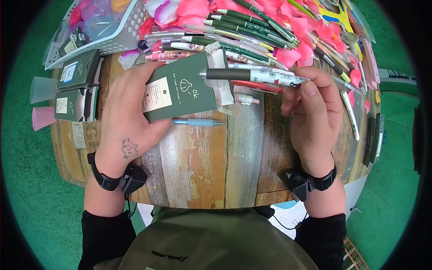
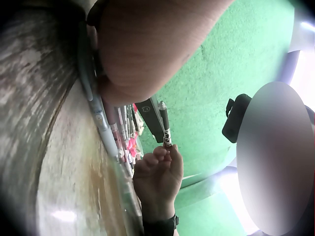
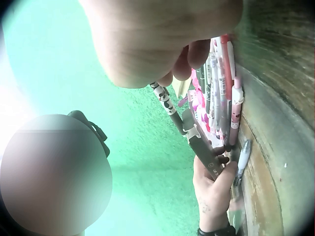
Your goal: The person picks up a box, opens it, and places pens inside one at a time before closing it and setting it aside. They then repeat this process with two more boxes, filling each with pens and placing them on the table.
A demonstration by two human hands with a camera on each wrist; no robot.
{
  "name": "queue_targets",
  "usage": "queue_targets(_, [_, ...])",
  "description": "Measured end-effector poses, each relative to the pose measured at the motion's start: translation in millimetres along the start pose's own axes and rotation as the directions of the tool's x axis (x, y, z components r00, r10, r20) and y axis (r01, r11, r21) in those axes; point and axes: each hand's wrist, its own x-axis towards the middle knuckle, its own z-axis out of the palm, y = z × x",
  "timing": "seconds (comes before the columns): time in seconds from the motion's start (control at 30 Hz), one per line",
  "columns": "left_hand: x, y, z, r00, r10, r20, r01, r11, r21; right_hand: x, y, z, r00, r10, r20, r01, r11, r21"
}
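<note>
My left hand (image 1: 127, 101) grips a dark green cardboard box (image 1: 194, 83) above the table, its torn white-edged open end facing right. Between thumb and fingers, my right hand (image 1: 316, 108) pinches a pen (image 1: 270, 76) with a patterned white barrel and a dark grey grip. The pen's tip points left and overlaps the box's open end in the head view. In the right wrist view the same pen (image 3: 166, 104) slants down to the mouth of the box (image 3: 203, 152). Beneath the box, a light blue pen (image 1: 198, 122) lies on the wooden table (image 1: 193, 166).
Behind the hands lie many pens (image 1: 252, 29) and pink petals (image 1: 193, 11). A white basket (image 1: 128, 31) stands at the back left, with green boxes (image 1: 76, 104) and translucent cups (image 1: 42, 118) below it. Dark narrow boxes (image 1: 373, 139) lie at the right edge.
</note>
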Motion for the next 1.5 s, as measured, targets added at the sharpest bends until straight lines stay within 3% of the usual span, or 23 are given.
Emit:
queue_targets(0.23, [-0.4, -0.3, 0.4, 1.0, 0.003, 0.002, -0.003, 1.0, -0.003, 0.3, -0.8, -2.1, 0.999, 0.031, 0.039, -0.03, 0.999, -0.027])
queue_targets(0.33, [-0.2, 0.7, 0.1, 1.0, 0.011, 0.002, -0.011, 1.0, 0.007, -0.1, 2.8, 7.1, 0.988, 0.11, 0.108, -0.095, 0.986, -0.141])
queue_targets(0.47, [-2.6, 0.3, 0.5, 1.0, 0.021, -0.008, -0.021, 0.999, 0.031, -5.0, 16.9, 4.4, 0.938, -0.013, 0.345, 0.132, 0.937, -0.323])
queue_targets(0.57, [-1.5, -1.6, 0.9, 0.999, 0.045, 0.008, -0.045, 0.999, 0.022, -4.2, 14.2, 4.6, 0.924, -0.029, 0.38, 0.166, 0.928, -0.333])
queue_targets(0.67, [-1.1, 0.9, 2.1, 1.0, 0.017, 0.021, -0.016, 1.0, -0.027, -4.6, 18.7, 4.6, 0.942, -0.032, 0.335, 0.139, 0.944, -0.301])
queue_targets(1.37, [-3.7, 1.3, 3.9, 0.998, 0.049, -0.024, -0.049, 0.999, 0.005, -3.6, 14.5, 6.8, 0.925, -0.032, 0.379, 0.188, 0.905, -0.382])
queue_targets(1.5, [-3.2, 1.3, 1.2, 0.999, 0.039, 0.021, -0.04, 0.999, 0.015, -3.6, 15.1, 6.8, 0.927, -0.031, 0.373, 0.185, 0.905, -0.384])
